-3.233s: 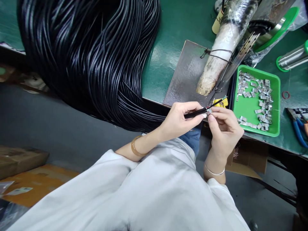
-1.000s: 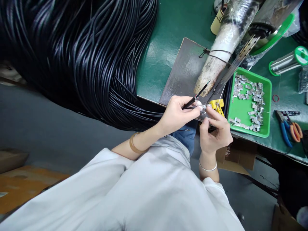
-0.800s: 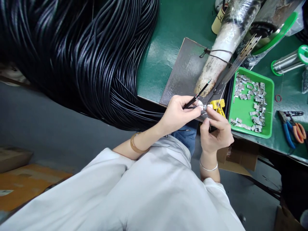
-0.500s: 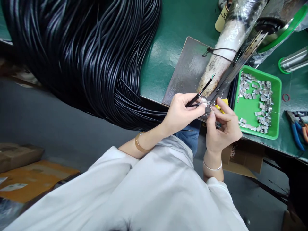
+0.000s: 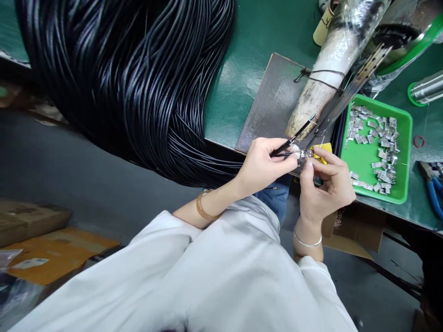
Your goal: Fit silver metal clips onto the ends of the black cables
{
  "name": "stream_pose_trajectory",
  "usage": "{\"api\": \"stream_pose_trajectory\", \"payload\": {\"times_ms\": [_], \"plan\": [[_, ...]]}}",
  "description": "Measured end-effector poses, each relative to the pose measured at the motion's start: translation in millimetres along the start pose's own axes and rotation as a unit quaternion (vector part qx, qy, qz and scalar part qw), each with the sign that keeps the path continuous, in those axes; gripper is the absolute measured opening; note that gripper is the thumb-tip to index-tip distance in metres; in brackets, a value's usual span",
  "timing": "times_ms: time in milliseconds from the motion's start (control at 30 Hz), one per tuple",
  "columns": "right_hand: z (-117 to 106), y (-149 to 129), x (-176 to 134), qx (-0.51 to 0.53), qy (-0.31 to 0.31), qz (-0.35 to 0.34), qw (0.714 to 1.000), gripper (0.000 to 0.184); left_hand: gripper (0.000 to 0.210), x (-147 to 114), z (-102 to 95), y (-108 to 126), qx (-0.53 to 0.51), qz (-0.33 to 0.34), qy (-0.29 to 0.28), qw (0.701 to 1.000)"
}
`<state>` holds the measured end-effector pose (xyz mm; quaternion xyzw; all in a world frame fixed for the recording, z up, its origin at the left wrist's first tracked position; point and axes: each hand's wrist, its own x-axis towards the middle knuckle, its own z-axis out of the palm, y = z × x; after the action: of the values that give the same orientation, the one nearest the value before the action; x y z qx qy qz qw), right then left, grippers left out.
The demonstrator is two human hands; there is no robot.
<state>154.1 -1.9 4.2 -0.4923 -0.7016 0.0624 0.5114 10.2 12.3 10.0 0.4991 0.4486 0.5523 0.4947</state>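
My left hand (image 5: 260, 162) is closed on a black cable (image 5: 284, 146), whose stripped end sticks out up and to the right and shows thin coloured wires. A second dark strand runs between the same fingers towards a small metal connector (image 5: 303, 154). My right hand (image 5: 325, 184) is closed, its thumb and forefinger pinching at that connector's right side, where a thin pale wire also shows. The fingertips partly hide the connector. Right behind my right fingertips lies a yellow block (image 5: 324, 148). The work is held over the front edge of a dark plate (image 5: 266, 106).
A large bundle of black cables (image 5: 138, 92) covers the left of the green bench (image 5: 252, 27). A stained white tube (image 5: 320, 87) and a metal arm (image 5: 353, 92) slant above my hands. At right stand a green tray (image 5: 360, 161) of small metal parts and blue-handled pliers (image 5: 434, 189).
The whole view has shifted slightly, so things appear a little farther right. Both hands keep their hold, with the right fingers slightly farther from the left ones.
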Motion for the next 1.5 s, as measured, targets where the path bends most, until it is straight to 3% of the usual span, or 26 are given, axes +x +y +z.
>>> {"api": "stream_pose_trajectory", "payload": {"times_ms": [233, 367, 433, 533, 567, 633, 733, 867, 1000, 1233, 1433, 1500], "plan": [[-0.5, -3.9, 4.3, -0.030, 0.004, -0.041, 0.999, 0.012, 0.012, 1.1, 0.4, 3.8, 0.003, 0.008, -0.002, 1.000], [0.0, -7.5, 0.5, 0.006, 0.011, 0.004, 1.000, 0.008, 0.014, 2.2, -0.4, 2.4, 0.013, -0.016, 0.000, 1.000], [-4.5, -6.1, 2.1, 0.043, 0.056, 0.047, 0.996, 0.007, 0.014, 2.3, -0.9, 1.0, 0.017, -0.030, -0.005, 0.999], [-18.9, 0.0, 8.6, 0.181, 0.169, 0.020, 0.969, 0.008, 0.012, 1.7, -1.5, 1.1, 0.011, -0.042, -0.018, 0.999], [-24.3, 1.7, 10.6, 0.247, 0.176, 0.008, 0.953, 0.011, 0.011, 1.5, -1.6, 2.1, 0.007, -0.046, -0.022, 0.999], [-32.2, 2.4, 12.3, 0.297, 0.114, 0.077, 0.945, 0.022, 0.009, 0.9, -1.9, 4.9, 0.000, -0.054, -0.027, 0.998], [-31.3, -2.2, 7.9, 0.205, 0.077, 0.154, 0.964, 0.017, 0.009, 0.5, -2.7, 8.7, 0.000, -0.055, -0.030, 0.998], [-15.7, -4.0, -0.2, 0.037, 0.039, 0.074, 0.996, 0.009, 0.011, 0.3, -3.0, 7.6, 0.014, -0.038, -0.028, 0.999], [-7.9, 1.6, 0.4, -0.018, -0.016, -0.010, 1.000, 0.010, 0.012, -0.3, -1.7, 4.4, 0.010, -0.038, -0.022, 0.999], [-6.5, 0.2, 5.3, -0.023, -0.005, -0.037, 0.999, 0.013, 0.013, -0.2, -0.9, 6.0, 0.027, 0.003, -0.012, 1.000], [-5.7, 2.8, 2.9, 0.145, 0.041, 0.055, 0.987, 0.010, 0.012, -0.5, -2.0, 2.8, 0.041, -0.028, -0.032, 0.998], [-7.7, 5.6, 1.9, 0.157, 0.060, 0.057, 0.984, 0.011, 0.011, -1.1, -2.0, 2.5, 0.038, -0.037, -0.039, 0.998]]}}
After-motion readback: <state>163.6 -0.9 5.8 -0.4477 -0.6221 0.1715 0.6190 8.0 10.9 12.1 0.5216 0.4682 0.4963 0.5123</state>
